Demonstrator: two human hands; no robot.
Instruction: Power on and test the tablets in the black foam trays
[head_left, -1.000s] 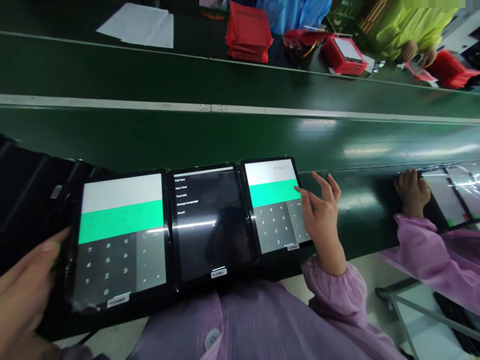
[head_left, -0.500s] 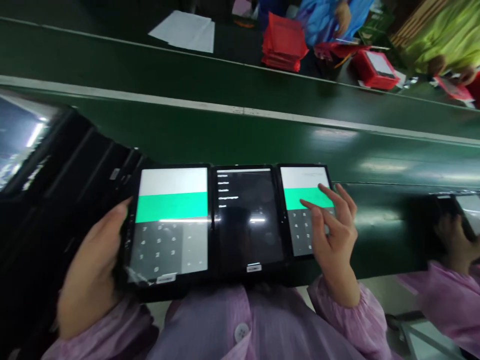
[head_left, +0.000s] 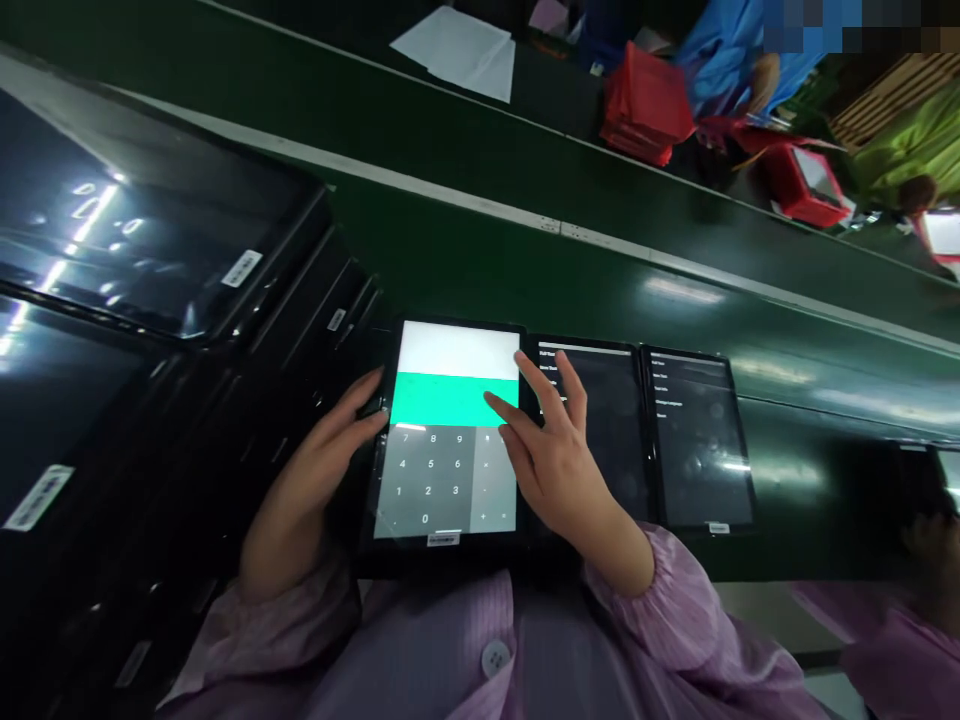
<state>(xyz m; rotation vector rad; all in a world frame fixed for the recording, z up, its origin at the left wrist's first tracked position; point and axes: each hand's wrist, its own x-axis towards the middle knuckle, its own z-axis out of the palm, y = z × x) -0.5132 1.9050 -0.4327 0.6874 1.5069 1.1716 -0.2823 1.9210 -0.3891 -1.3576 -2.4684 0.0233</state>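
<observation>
Three tablets lie side by side on the green bench. The left tablet shows a lit calculator with a white and green display above grey keys. Dark menu screens with small white lines fill the middle tablet and the right tablet. My left hand is at the left edge of the calculator tablet, fingers stretched out, thumb and fingertips at its frame. Over that tablet's right side hovers my right hand, fingers spread, index fingertip above the green band; whether it touches the glass I cannot tell.
Stacked dark tablets with white labels rise at the left, close to my left arm. Across the bench are white sheets, a red stack and other people's hands. A co-worker's pink sleeve is at the right.
My right hand has moved from the right tablet to the left one. The right tablet's screen went from calculator to dark menu. My left hand's grip on the left tablet has loosened. The view has shifted.
</observation>
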